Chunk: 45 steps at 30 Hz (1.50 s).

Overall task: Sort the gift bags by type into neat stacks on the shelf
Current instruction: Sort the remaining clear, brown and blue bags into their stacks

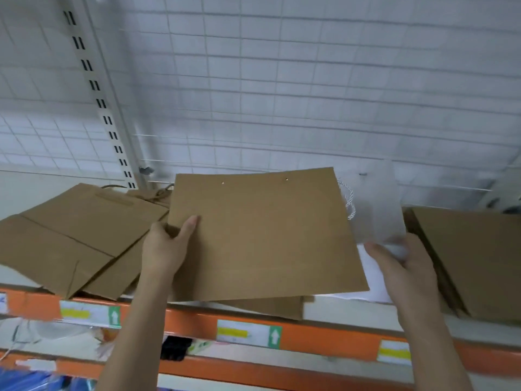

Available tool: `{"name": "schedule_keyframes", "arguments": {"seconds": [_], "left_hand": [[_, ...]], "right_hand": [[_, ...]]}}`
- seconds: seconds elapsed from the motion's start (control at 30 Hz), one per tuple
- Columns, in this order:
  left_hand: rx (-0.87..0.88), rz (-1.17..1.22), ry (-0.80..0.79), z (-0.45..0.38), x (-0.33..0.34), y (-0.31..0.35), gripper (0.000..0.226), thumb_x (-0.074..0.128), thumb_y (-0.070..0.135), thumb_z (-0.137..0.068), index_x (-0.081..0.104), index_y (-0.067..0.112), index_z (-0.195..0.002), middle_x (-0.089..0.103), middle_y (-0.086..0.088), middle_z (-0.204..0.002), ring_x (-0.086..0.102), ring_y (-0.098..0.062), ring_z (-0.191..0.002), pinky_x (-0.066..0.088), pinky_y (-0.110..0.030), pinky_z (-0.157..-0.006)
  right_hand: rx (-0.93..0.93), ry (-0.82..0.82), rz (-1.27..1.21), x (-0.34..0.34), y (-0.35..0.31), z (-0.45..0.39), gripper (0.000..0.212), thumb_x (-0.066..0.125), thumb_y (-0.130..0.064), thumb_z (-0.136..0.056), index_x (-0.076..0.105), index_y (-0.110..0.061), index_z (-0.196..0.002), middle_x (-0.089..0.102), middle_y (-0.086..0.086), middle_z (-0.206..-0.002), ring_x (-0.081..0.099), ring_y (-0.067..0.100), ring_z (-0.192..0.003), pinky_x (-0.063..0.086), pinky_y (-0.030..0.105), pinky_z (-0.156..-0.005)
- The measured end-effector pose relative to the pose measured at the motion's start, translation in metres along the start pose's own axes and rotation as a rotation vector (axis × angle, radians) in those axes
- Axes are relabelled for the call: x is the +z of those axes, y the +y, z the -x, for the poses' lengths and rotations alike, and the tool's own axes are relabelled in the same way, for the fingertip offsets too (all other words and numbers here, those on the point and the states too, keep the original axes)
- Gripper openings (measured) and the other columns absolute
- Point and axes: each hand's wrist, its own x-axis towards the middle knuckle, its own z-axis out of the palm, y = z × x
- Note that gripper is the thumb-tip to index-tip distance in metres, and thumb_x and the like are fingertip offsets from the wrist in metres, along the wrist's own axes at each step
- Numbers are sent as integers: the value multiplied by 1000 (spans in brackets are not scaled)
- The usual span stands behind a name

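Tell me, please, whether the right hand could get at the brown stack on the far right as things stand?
Probably yes: the brown stack lies right beside the right hand, nothing between, though that hand grips a white bag.

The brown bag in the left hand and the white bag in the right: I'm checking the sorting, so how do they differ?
The brown bag is opaque kraft paper; the white bag looks pale and blurred. The brown bag shows two bare holes near its top edge, while the white bag has a twisted white cord. The left hand pinches the brown bag's edge; the right hand holds the white bag. Both are flat.
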Motion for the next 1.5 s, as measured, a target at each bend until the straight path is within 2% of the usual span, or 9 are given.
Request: {"name": "schedule_keyframes", "arguments": {"seconds": [0.17,0.27,0.4,0.53,0.67,0.83,1.0,1.23,1.5], "left_hand": [[67,188,-154,65,25,21,42,77,30,-72,48,8,-93,52,3,-81,50,-11,-73,34,-24,-56],[128,309,-280,92,36,26,38,74,21,-75,48,29,-101,61,11,-95,58,-3,-85,45,-21,-65],[267,334,-482,113,54,36,40,63,12,-85,54,36,-116,67,20,-106,64,0,-95,53,-17,-74],[303,358,-492,116,74,44,42,60,15,-87,52,38,-121,65,24,-109,62,2,-100,49,-11,-75],[216,463,-476,121,94,52,43,62,17,-86,54,54,-107,66,27,-103,62,6,-93,50,-21,-79],[168,564,-481,140,123,72,40,60,10,-86,57,43,-107,70,22,-92,66,6,-78,52,-12,-62],[197,571,-482,177,170,99,40,60,10,-86,58,31,-120,71,10,-104,67,-8,-90,56,-20,-72],[162,625,-410,259,260,125,39,61,13,-86,59,41,-112,70,16,-100,66,0,-85,53,-16,-65],[171,580,-381,304,303,152,39,61,17,-85,58,37,-118,66,8,-113,62,-12,-100,55,-22,-74]], "right_hand": [[86,-11,-136,-52,14,-12,23,72,-34,-75,57,-23,-89,61,-13,-84,60,13,-93,57,49,-65],[-2,39,-77,-77,21,-14,28,72,-38,-72,54,-18,-82,59,-14,-69,58,5,-71,49,32,-67],[-6,111,-64,-106,28,-12,22,69,-25,-80,58,-22,-98,63,0,-92,61,17,-86,45,29,-69],[5,168,-6,-125,33,-15,29,67,-27,-82,54,-17,-106,58,0,-92,56,20,-89,43,29,-67],[-14,208,42,-145,42,-21,29,66,-28,-82,54,-18,-106,56,-1,-90,56,19,-87,41,27,-64],[-5,229,55,-179,52,-35,30,67,-32,-81,54,-21,-106,60,-1,-94,59,16,-86,43,27,-64],[-38,232,44,-236,56,-58,31,67,-36,-80,54,-22,-104,62,-1,-92,60,18,-88,46,32,-68],[-96,231,123,-354,73,-110,29,71,-40,-76,54,-25,-92,63,3,-86,61,24,-85,49,40,-76],[-12,209,23,-418,89,-130,19,70,-26,-79,53,-22,-87,59,0,-77,56,11,-72,40,25,-59]]}}
